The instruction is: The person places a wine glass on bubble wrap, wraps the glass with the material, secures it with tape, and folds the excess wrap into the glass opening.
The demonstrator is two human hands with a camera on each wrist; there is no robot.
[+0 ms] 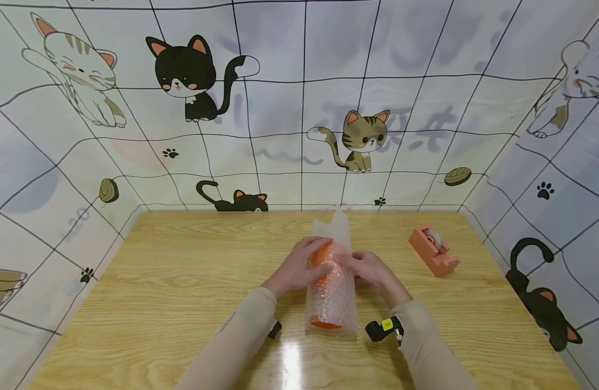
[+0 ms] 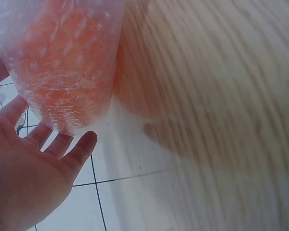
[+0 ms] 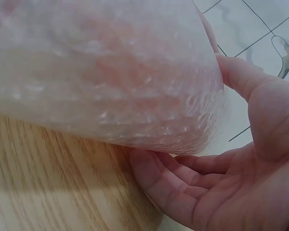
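An orange cylinder (image 1: 326, 303) in bubble wrap lies lengthwise in front of me on the wooden table, its near end showing orange through the wrap. Loose bubble wrap (image 1: 340, 226) sticks out past the far end. My left hand (image 1: 299, 266) holds its left side near the far end, thumb laid across the top; in the left wrist view the fingers (image 2: 81, 150) curve along the wrapped end. On the other side my right hand (image 1: 372, 269) grips the wrap, with the thumb up against it and the fingers (image 3: 156, 180) tucked beneath in the right wrist view.
A pink tape dispenser (image 1: 430, 254) with a roll of clear tape stands to the right on the table (image 1: 197, 260). Cloth walls (image 1: 280, 108) printed with cats and a grid enclose the back and both sides. A small black camera (image 1: 383, 329) is strapped at the right wrist.
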